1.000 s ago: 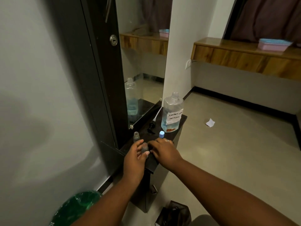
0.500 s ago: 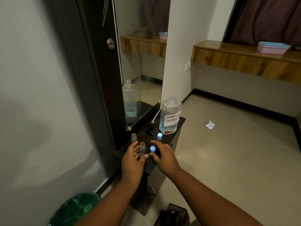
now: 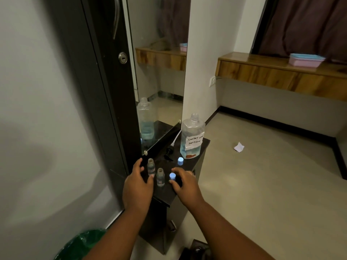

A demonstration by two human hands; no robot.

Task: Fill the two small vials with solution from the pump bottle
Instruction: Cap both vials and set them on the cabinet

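Observation:
Two small clear vials stand uncapped on a narrow dark stand point(image 3: 165, 196): one vial point(image 3: 150, 167) further back, the other vial point(image 3: 160, 177) nearer me. My left hand point(image 3: 137, 186) hovers just left of them, fingers apart, holding nothing. My right hand point(image 3: 185, 184) is to their right; its thumb and forefinger sit around a blue cap point(image 3: 172, 176) resting on the stand. A second blue cap point(image 3: 180, 161) lies behind it. The big clear bottle point(image 3: 191, 137) labelled contact lens solution stands open at the back, a little blue liquid in it. Its black pump head point(image 3: 170, 152) with white tube lies beside it.
A tall mirror point(image 3: 159, 72) in a dark door frame rises right behind the stand and reflects the bottle. A green bin point(image 3: 80, 244) is on the floor at lower left. A crumpled paper point(image 3: 238, 147) lies on the floor to the right, below a wooden ledge point(image 3: 281, 72).
My left hand has let go of the nearer vial and spread open. My right hand set a blue cap down on the stand and stays at it.

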